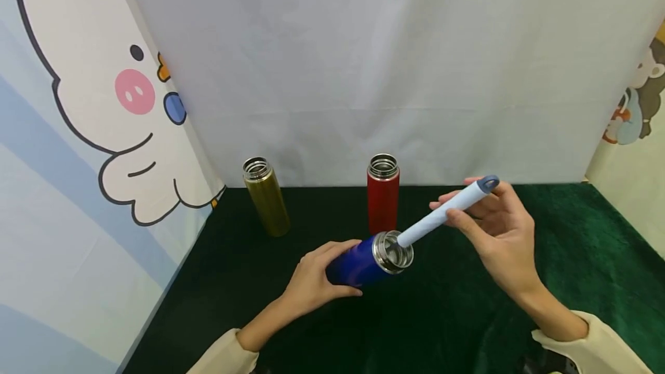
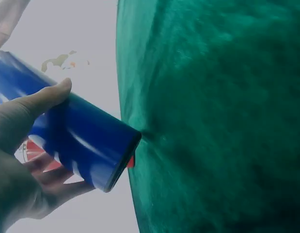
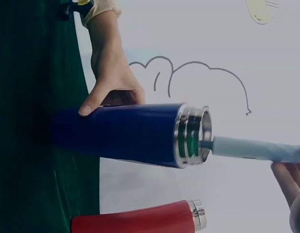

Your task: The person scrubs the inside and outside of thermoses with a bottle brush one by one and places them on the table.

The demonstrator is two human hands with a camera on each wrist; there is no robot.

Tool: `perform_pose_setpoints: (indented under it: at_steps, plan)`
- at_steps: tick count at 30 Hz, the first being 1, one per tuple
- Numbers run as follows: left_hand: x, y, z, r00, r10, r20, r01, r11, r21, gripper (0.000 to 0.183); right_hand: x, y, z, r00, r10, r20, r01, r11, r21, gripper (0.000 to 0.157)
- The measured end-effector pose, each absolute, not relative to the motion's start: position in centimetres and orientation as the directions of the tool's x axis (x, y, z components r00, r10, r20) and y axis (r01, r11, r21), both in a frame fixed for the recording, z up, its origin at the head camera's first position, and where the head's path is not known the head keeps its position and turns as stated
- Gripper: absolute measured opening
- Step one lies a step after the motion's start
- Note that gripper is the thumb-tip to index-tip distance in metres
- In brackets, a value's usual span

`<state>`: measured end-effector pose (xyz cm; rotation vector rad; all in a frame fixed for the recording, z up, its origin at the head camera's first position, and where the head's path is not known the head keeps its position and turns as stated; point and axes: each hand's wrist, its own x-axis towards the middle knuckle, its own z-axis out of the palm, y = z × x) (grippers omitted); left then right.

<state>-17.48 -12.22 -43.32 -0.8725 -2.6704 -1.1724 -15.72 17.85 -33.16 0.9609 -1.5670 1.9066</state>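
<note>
In the head view my left hand (image 1: 317, 279) grips a blue metal bottle (image 1: 353, 264) round its body. The bottle is tilted, its lidless steel mouth turned up to the right. Between thumb and fingers, my right hand (image 1: 501, 235) pinches the light blue handle of a bottle brush (image 1: 436, 215), which has a dark blue loop at its top end. In the right wrist view the narrow dark neck of the brush (image 3: 251, 148) enters the bottle's mouth; its head is hidden inside. The left wrist view shows the base of the blue bottle (image 2: 101, 141) above the green cloth.
A red bottle (image 1: 383, 201) stands just behind the blue one, and a gold bottle (image 1: 267, 201) is at the back left. Both are lidless. Dark green cloth (image 1: 441, 328) covers the table. A white curtain (image 1: 332, 74) hangs behind, with printed cloth on both sides.
</note>
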Motion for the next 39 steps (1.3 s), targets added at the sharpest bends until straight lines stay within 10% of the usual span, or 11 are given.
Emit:
perform_pose_setpoints:
  at_steps: [12, 39]
  plan:
    - [-16.3, -12.1, -43.9, -0.843, 0.443, 0.305, 0.538, 0.697, 0.474, 0.085, -14.8, 17.3, -38.1, -0.829, -0.163, 0.534, -0.545, 0.027, -0.838, 0.036]
    - [-16.2, -13.3, -43.6, -0.819, 0.524, 0.235, 0.569, 0.687, 0.452, 0.089, -14.3, 19.9, -36.8, -0.707, 0.059, 0.705, -0.673, -0.363, -0.645, 0.035]
